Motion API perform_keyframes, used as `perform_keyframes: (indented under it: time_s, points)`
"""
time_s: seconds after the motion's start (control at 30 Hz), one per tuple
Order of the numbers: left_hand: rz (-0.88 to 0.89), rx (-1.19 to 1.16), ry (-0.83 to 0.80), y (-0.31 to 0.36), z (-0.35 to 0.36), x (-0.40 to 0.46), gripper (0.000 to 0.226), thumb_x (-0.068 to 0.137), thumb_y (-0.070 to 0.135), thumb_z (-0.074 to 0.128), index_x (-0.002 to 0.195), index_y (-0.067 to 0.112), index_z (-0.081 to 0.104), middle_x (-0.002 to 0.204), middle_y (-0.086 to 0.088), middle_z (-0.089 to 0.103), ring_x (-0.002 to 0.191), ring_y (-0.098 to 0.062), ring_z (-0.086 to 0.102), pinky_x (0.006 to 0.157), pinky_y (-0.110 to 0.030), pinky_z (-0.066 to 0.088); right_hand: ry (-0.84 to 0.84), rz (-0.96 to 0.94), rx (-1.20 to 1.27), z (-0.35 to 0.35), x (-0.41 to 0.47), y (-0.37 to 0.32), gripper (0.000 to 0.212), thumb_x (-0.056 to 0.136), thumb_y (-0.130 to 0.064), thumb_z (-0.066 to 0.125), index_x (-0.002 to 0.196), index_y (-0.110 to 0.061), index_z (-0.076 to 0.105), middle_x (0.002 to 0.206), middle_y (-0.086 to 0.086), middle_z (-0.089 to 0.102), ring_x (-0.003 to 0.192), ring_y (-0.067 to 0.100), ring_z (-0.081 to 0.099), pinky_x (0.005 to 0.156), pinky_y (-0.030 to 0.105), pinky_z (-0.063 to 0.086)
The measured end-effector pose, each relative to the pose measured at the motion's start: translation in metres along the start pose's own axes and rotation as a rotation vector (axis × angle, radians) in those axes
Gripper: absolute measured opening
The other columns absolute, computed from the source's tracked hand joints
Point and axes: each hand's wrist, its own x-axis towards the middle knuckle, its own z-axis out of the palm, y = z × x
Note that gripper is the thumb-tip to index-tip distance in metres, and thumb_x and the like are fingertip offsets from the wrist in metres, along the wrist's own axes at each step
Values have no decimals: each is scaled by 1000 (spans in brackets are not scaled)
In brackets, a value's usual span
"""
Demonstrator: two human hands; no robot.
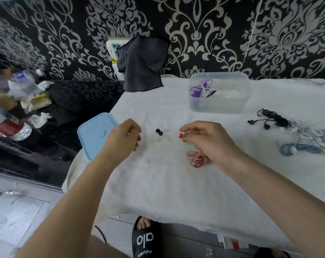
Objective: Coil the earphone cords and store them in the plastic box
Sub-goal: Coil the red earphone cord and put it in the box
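Observation:
My right hand pinches a red earbud of the red-and-white earphones, whose cord lies bunched on the white cloth under my wrist. My left hand hovers over the cloth with fingers curled; I cannot see anything in it. Between my hands lie black ear tips and several clear ones. The clear plastic box stands at the back with purple-and-white earphones inside. Black earphones and a white and blue-grey tangle lie at the right.
The box's blue lid rests at the table's left edge. A dark cloth hangs on the patterned wall over a socket. Bottles and clutter fill the dark shelf at left. My slippered foot shows below the table.

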Motion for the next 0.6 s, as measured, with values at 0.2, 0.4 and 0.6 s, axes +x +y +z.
perform_keyframes:
  time_s: [0.2,0.4,0.6]
  points:
    - [10,361,-327,-5,-5,-20,22,80,35,79,85,23,61,83,5,69,65,-7,57,61,-18,46,-14,7,-95,7,-1,3,11,86,-14,70,90,-23,74,83,-6,77,58,6,59,58,22,40]
    - [147,398,-354,-1,5,-22,12,80,15,71,74,22,62,75,7,65,63,-7,55,67,-30,54,-17,34,-88,10,-3,1,5,86,-21,74,89,-23,71,83,-8,77,90,26,71,64,28,47]
    - [226,102,-352,18,12,-25,14,91,12,70,81,13,60,79,3,67,68,-15,67,63,-23,57,-11,-2,-62,7,-4,-2,7,85,-20,74,91,-24,71,82,-7,77,66,6,61,67,25,45]
